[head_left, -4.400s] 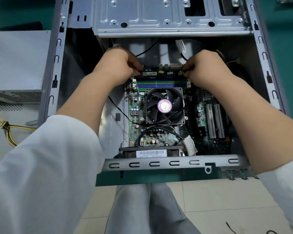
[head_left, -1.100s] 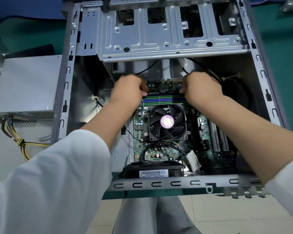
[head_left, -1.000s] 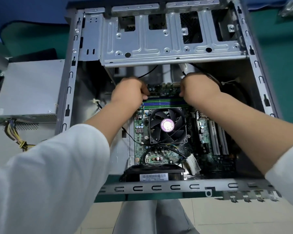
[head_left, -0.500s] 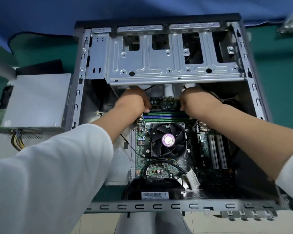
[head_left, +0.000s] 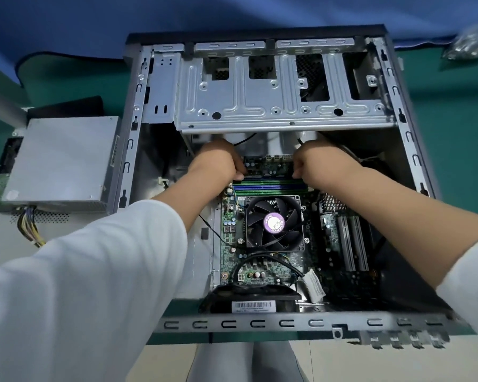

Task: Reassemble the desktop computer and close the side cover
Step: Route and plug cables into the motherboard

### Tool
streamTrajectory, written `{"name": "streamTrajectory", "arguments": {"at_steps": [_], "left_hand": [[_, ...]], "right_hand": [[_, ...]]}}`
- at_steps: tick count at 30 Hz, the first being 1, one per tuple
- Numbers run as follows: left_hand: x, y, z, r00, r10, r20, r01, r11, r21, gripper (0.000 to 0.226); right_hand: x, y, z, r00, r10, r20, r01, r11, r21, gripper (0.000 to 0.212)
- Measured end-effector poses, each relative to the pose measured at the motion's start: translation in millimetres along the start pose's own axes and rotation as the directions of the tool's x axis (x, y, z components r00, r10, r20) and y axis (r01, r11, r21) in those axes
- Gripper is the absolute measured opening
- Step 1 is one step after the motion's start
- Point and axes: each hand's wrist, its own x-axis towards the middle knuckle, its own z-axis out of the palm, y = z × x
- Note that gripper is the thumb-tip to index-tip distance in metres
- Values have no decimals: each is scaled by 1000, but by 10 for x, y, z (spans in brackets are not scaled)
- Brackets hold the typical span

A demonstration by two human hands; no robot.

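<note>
Green memory stick (head_left: 268, 176) — curled fingers of left hand (head_left: 218, 161) and right hand (head_left: 319, 165) press its two ends.

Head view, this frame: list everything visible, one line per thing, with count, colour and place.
computer case: one, grey metal, side open, centre
drive cage: one, silver, far part of the case
motherboard: one, green, case floor
memory slots: a row, blue and green, between the hands
CPU fan: one, black with purple hub, mid-board
rear fan: one, black, barcode label, near edge
power supply: one, grey, outside the case, left
cable bundle: one, yellow and black, from the power supply
mat: one, green, under the case
left hand: one, fingers curled at the slots' left end
right hand: one, fingers curled at the slots' right end
</note>
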Motion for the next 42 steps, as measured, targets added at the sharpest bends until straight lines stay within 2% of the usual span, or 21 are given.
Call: {"name": "streamTrajectory", "arguments": {"at_steps": [4, 8, 12, 14, 17, 22, 28, 31, 36, 39, 42], "left_hand": [[18, -82, 74, 997, 44, -57, -49, 996, -72, 27], [14, -217, 151, 986, 125, -111, -136, 986, -97, 26], [2, -250, 169, 988, 94, -121, -118, 970, -212, 33], [58, -196, 175, 993, 63, -101, -78, 985, -154, 39], [146, -119, 174, 995, 5, -98, -3, 1000, 24, 45], [179, -66, 132, 998, -5, -62, 18, 978, 208, 60], [209, -32, 118, 1000, -10, -21, 16, 945, 325, 61], [210, -38, 94, 1000, -4, -16, 8, 959, 285, 61], [230, -61, 144, 996, -24, -84, 37, 987, 155, 58], [204, -102, 227, 983, -66, -172, 72, 997, 27, 47], [121, -152, 307, 958, -97, -270, 56, 986, -155, 45]], "right_hand": [[7, -21, -32, 999, 41, -9, -40, 998, 50, 18], [37, -209, 55, 999, 33, -25, -28, 981, 193, 23], [96, -288, 144, 988, 144, -60, -128, 967, 220, 37], [165, -286, 133, 981, 196, -3, -192, 960, 205, 50], [248, -330, 76, 968, 242, 72, -250, 959, 135, 64], [283, -406, 83, 963, 266, 44, -269, 959, 95, 58], [272, -467, 137, 950, 312, -16, -311, 948, 65, 61], [265, -473, 147, 949, 314, -27, -311, 947, 84, 57], [229, -418, 200, 956, 284, -72, -274, 954, 122, 46], [187, -357, 189, 970, 242, -31, -234, 958, 165, 42], [60, -238, 184, 987, 151, -49, -138, 970, 200, 33]]}}
